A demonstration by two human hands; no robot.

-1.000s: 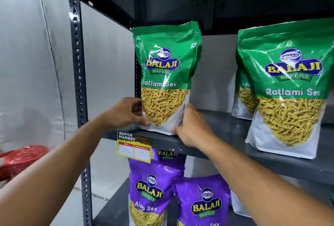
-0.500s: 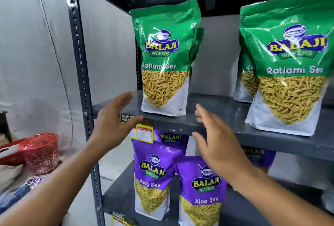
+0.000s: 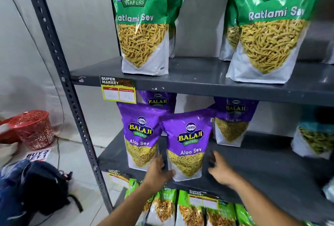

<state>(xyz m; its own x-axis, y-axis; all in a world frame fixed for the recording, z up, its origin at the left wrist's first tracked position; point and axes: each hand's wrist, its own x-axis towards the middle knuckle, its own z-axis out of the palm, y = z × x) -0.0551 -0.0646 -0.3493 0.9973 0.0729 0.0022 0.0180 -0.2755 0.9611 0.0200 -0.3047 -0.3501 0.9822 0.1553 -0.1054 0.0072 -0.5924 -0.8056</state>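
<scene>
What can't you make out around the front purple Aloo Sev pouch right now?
Head view only.
Yellow paper price tag: handwritten prices too small, faint.
Right hand: motion-blurred; contact with the front purple Aloo Sev pouch unclear.
Teal pouch at right: blurred, label unreadable.
Green pouches on the bottom shelf: cut off by the lower edge, partly behind forearms.

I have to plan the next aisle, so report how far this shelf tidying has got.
Done: the front green packs stand upright, facing forward, on the upper shelf. In hand: the left grip seems to touch the front purple pack at its lower corner; the right grip, open and blurred, is just beside it. Left: the other purple packs stand staggered, and the bottom packs look crowded.
</scene>
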